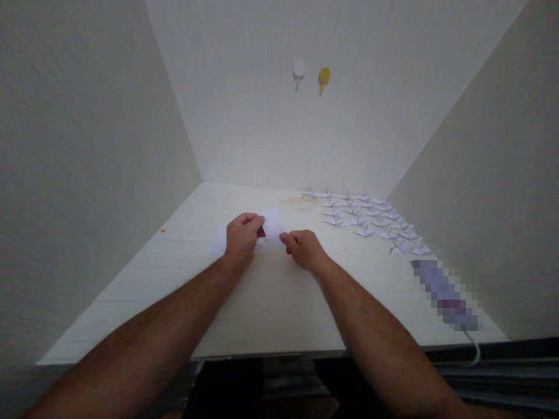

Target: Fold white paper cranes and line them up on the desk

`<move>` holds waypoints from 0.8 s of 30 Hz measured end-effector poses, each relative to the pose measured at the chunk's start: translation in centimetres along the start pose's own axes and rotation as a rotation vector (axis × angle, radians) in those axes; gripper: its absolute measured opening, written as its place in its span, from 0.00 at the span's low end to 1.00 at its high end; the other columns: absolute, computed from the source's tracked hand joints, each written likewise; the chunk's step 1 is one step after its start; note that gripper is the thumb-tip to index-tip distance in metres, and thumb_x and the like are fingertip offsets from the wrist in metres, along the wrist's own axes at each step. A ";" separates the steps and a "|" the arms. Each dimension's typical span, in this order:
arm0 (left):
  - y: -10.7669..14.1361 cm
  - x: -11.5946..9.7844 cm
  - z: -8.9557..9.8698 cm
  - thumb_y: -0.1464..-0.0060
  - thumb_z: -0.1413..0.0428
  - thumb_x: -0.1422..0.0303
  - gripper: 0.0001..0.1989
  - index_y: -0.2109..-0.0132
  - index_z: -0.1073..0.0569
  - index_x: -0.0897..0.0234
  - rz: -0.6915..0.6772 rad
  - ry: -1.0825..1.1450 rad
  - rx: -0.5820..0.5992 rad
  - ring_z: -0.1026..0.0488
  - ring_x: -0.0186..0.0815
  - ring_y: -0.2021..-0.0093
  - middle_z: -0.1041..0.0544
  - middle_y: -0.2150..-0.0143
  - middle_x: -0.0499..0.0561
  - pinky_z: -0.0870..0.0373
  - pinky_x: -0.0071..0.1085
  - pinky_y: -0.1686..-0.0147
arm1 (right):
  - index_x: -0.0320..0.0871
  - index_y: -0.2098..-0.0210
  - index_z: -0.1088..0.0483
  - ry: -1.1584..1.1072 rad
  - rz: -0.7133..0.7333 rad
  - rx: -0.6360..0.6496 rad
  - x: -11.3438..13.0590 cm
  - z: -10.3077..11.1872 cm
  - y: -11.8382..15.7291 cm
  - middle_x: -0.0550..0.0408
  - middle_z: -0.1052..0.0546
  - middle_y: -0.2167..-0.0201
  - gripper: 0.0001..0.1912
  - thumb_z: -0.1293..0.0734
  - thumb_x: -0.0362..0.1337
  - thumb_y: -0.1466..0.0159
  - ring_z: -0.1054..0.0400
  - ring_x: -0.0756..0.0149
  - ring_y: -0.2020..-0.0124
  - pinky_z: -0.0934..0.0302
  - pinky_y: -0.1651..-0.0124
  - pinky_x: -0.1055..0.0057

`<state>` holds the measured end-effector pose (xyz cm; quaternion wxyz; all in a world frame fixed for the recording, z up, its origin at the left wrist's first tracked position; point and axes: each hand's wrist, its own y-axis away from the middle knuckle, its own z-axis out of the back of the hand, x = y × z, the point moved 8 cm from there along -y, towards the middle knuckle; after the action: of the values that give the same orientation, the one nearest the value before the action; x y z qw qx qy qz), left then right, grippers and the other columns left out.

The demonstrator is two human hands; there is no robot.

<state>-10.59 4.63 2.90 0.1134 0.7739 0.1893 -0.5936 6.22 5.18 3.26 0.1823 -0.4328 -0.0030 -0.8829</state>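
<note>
A small white sheet of paper (273,224) is held up slightly above the table between my two hands. My left hand (244,235) pinches its left edge, thumb and fingers pressed together. On the right edge, lower down, my right hand (303,247) has a pinch grip with its other fingers curled in. More white paper (218,241) lies on the table to the left, partly hidden behind my left hand. Folded white paper cranes (353,213) stand in rows at the back right, apart from both hands.
A white table (279,314) sits between walls on three sides. At its right edge lies a blurred-out object (445,294) with a pale cable (475,352) hanging off. A white hook (299,70) and a yellow hook (324,76) are on the back wall. An orange speck (163,231) shows at left.
</note>
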 end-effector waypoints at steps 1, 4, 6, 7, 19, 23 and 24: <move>0.0 0.1 0.0 0.60 0.38 0.67 0.08 0.73 0.29 0.66 0.009 0.009 0.006 0.34 0.28 0.79 0.31 0.80 0.44 0.33 0.26 0.76 | 0.42 0.84 0.32 0.001 0.001 -0.003 0.0 0.1 0.1 0.58 0.34 0.88 0.25 0.39 0.50 0.37 0.40 0.72 0.83 0.50 0.76 0.73; -0.1 0.5 -0.1 0.60 0.37 0.67 0.10 0.72 0.29 0.66 0.046 0.038 0.028 0.32 0.29 0.78 0.30 0.78 0.45 0.31 0.28 0.74 | 0.42 0.82 0.31 -0.066 -0.021 -0.031 -0.2 0.5 0.3 0.58 0.31 0.86 0.25 0.38 0.53 0.38 0.39 0.72 0.82 0.50 0.76 0.74; 0.0 0.6 -0.3 0.60 0.37 0.66 0.11 0.71 0.29 0.66 0.054 0.038 0.052 0.31 0.29 0.77 0.29 0.77 0.46 0.30 0.28 0.73 | 0.42 0.79 0.31 -0.141 -0.015 -0.036 -0.2 0.6 0.3 0.57 0.28 0.83 0.23 0.38 0.53 0.38 0.37 0.72 0.81 0.47 0.76 0.75; 0.1 0.6 -0.4 0.60 0.36 0.66 0.11 0.70 0.29 0.67 0.052 0.031 0.069 0.31 0.29 0.77 0.29 0.77 0.46 0.30 0.28 0.72 | 0.42 0.78 0.30 -0.176 -0.009 -0.030 -0.3 0.6 0.3 0.57 0.28 0.82 0.22 0.38 0.51 0.38 0.36 0.72 0.81 0.46 0.76 0.75; 0.5 0.2 -2.1 0.59 0.36 0.62 0.16 0.64 0.24 0.68 0.111 -0.051 0.411 0.30 0.31 0.74 0.26 0.72 0.49 0.35 0.28 0.74 | 0.41 0.82 0.38 -0.220 0.048 0.087 0.2 -0.3 0.7 0.62 0.38 0.85 0.16 0.39 0.42 0.41 0.45 0.75 0.82 0.54 0.79 0.77; 0.7 0.5 -2.2 0.63 0.34 0.63 0.11 0.74 0.25 0.66 0.083 -0.302 0.465 0.37 0.28 0.80 0.29 0.80 0.45 0.43 0.26 0.78 | 0.41 0.83 0.42 -0.124 0.122 0.133 1.0 -0.7 1.0 0.63 0.43 0.85 0.17 0.39 0.40 0.41 0.50 0.77 0.82 0.59 0.79 0.76; 0.7 0.5 -2.0 0.63 0.35 0.63 0.11 0.74 0.25 0.66 0.078 -0.321 0.448 0.37 0.28 0.80 0.29 0.81 0.45 0.44 0.26 0.78 | 0.41 0.83 0.42 -0.118 0.119 0.139 1.0 -0.7 1.0 0.63 0.43 0.85 0.17 0.39 0.40 0.41 0.50 0.76 0.81 0.59 0.78 0.76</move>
<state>-8.42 4.94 2.95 -0.0095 0.6826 0.0029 -0.7307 5.45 3.79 3.44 0.2634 -0.4699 -0.0492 -0.8410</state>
